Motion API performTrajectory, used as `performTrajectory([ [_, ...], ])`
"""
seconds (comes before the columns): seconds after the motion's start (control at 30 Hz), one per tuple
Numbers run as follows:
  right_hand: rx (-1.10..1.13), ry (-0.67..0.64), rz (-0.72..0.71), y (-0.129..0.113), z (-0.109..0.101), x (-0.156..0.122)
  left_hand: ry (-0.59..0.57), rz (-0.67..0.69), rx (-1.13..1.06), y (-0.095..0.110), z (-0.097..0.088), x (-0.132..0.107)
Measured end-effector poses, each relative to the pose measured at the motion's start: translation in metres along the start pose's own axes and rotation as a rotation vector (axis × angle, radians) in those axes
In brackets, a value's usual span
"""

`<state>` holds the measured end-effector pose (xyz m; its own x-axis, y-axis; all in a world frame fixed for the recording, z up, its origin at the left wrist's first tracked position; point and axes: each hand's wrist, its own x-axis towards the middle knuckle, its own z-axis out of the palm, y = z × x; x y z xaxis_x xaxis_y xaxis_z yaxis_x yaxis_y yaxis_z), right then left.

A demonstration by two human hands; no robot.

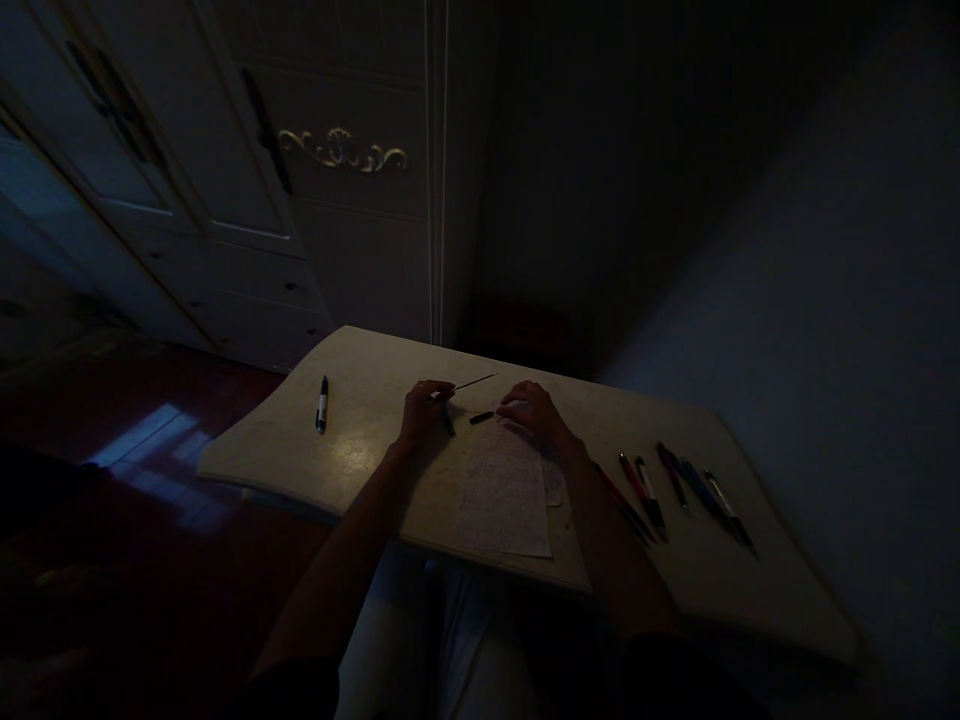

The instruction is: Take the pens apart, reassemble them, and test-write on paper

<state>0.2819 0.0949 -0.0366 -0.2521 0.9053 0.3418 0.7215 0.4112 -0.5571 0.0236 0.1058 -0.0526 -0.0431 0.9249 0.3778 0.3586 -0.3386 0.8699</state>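
In the dim head view, my left hand (426,408) pinches a thin, dark rod like a pen refill (477,381), which points to the right above the table. Just below those fingers is a short dark pen part (448,421); whether the hand touches it is unclear. My right hand (534,410) is closed, its fingers curled together over the top of a written sheet of paper (506,490). Another black pen part (481,417) sits right by its fingertips. What those fingers hold, if anything, is too small and dark to make out.
The pale table (360,370) has a lone pen (322,405) at its left. Several pens (709,490) lie at the right, beyond my right forearm. A white cabinet (360,250) stands behind, and a wall (847,300) borders the right side.
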Motion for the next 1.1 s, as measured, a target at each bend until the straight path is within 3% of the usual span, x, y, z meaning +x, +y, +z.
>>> performTrajectory([
  [0.13,-0.114,-0.166,0.041,-0.007,0.002,-0.003,0.01,0.005,-0.009,-0.002,0.001,0.0],
  [0.3,-0.152,-0.199,0.045,-0.014,0.002,-0.005,0.007,0.01,0.001,-0.006,0.002,0.001],
  [0.47,-0.11,-0.158,0.015,-0.014,0.003,-0.002,-0.034,0.049,0.04,-0.008,0.003,0.001],
  [0.73,0.202,0.089,0.142,-0.005,-0.004,-0.001,-0.048,0.097,0.079,-0.006,0.003,0.0],
  [1.1,0.197,0.103,0.037,0.0,0.002,-0.001,-0.047,0.158,0.137,-0.013,0.002,0.001],
])
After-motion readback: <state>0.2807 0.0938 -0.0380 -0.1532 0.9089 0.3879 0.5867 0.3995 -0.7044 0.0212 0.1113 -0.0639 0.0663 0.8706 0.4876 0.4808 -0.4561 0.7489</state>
